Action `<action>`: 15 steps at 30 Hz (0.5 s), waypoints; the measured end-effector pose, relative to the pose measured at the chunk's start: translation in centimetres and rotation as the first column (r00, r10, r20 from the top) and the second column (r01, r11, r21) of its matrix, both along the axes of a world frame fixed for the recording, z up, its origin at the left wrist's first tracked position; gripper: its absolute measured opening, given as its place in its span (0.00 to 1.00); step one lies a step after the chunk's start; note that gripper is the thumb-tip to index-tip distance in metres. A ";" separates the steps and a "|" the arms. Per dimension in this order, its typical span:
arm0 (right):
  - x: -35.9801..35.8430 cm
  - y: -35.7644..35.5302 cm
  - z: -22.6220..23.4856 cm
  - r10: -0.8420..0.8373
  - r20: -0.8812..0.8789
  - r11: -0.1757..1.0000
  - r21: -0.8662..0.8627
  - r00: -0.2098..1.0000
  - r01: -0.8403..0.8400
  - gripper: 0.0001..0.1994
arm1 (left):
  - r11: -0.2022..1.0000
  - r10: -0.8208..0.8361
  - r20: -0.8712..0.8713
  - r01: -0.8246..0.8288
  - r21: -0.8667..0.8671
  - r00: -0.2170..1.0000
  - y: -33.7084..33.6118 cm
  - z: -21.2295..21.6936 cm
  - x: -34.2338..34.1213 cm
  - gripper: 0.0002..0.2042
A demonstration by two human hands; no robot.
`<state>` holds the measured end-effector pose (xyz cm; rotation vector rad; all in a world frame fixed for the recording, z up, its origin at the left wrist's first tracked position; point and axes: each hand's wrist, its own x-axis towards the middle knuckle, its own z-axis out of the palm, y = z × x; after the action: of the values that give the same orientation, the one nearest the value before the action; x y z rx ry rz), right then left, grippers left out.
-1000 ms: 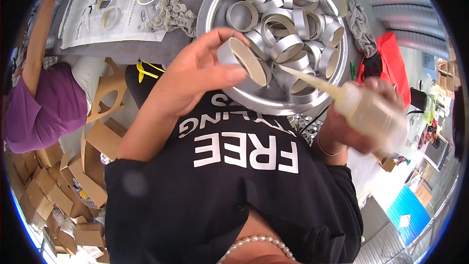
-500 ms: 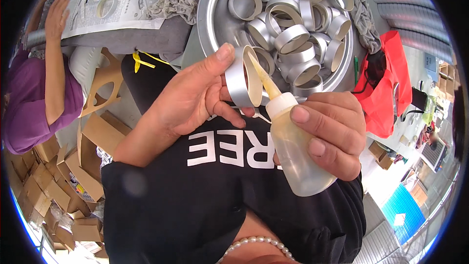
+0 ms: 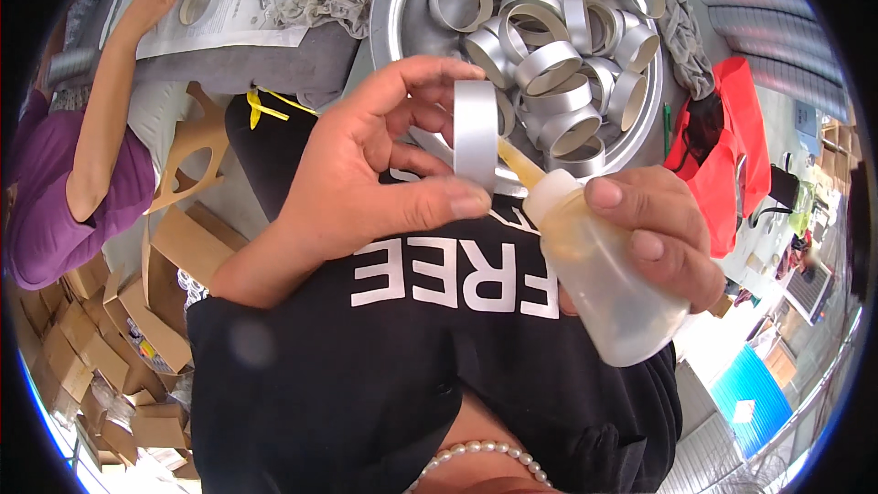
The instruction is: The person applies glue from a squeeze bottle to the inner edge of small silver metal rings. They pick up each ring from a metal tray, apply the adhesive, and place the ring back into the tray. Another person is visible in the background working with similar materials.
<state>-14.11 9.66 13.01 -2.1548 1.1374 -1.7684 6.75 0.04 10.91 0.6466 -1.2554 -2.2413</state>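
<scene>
My left hand (image 3: 366, 151) grips a silver ring band (image 3: 476, 133) upright between thumb and fingers, in front of my chest. A translucent squeeze bottle (image 3: 617, 284) with a white collar is in my right hand (image 3: 663, 229). Its yellowish pointed nozzle (image 3: 519, 165) leans up and left, the tip going behind the band's right edge; whether it touches the inner wall is hidden. Just beyond my hands, a round metal tray (image 3: 393, 37) carries a heap of similar silver rings (image 3: 549, 69) with pale insides.
At the far left, a person in a purple top (image 3: 73, 183) reaches over newspaper (image 3: 233, 14) with rings on it. Crumpled grey cloths (image 3: 325, 0) flank the tray. A red bag (image 3: 741, 146) stands at right, and cardboard boxes (image 3: 91, 357) lie at lower left.
My left hand has turned the ring, its outer face now toward me, thumb below. The bottle has shifted right and tilted more. The other person's hand has moved right over the newspaper.
</scene>
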 end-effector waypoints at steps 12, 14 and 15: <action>-1.9 1.0 1.0 -0.030 0.336 0.896 0.426 0.941 -0.123 0.31 | 0.717 0.032 0.018 -0.010 -0.697 0.999 -0.6 0.3 0.1 0.33; -1.9 0.7 0.5 -0.098 0.376 0.888 0.452 0.921 -0.090 0.32 | 0.647 0.046 0.024 -0.011 -0.762 0.999 -0.7 0.5 0.0 0.29; -1.9 0.4 0.4 -0.158 0.398 0.868 0.492 0.904 -0.064 0.32 | 0.601 0.046 0.021 -0.010 -0.799 0.999 -0.9 0.5 -0.1 0.27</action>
<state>-15.98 10.05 13.36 -1.3689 1.3416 -1.6173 6.68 -0.83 11.45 0.3306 -2.0388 -1.3625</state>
